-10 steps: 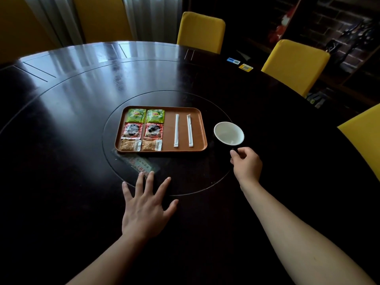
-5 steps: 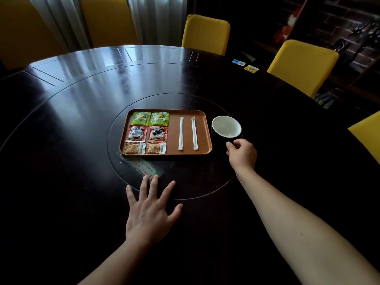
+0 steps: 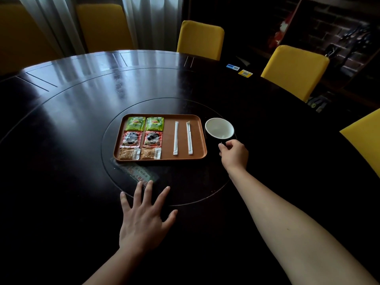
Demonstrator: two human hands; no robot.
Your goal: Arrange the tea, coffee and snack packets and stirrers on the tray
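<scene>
A brown tray (image 3: 167,138) lies on the table's centre disc. Its left half holds two green tea packets (image 3: 135,123), two red coffee packets (image 3: 131,139) below them, and two tan snack packets (image 3: 129,154) at the near edge. Two white wrapped stirrers (image 3: 176,138) lie side by side on its right half. A cup (image 3: 219,128), dark outside and white inside, stands just off the tray's right edge. My right hand (image 3: 234,154) pinches the cup's handle at its near side. My left hand (image 3: 144,221) rests flat on the table nearer to me, fingers spread.
The large round dark table (image 3: 72,99) has a glass centre disc with a printed card (image 3: 139,173) under it near the tray. Yellow chairs (image 3: 200,39) stand around the far and right sides. A blue card (image 3: 233,67) and a yellow card (image 3: 245,73) lie at the far right.
My right hand has closed on the cup's handle and drawn the cup left, up against the tray's right edge. My left hand has stayed flat on the table.
</scene>
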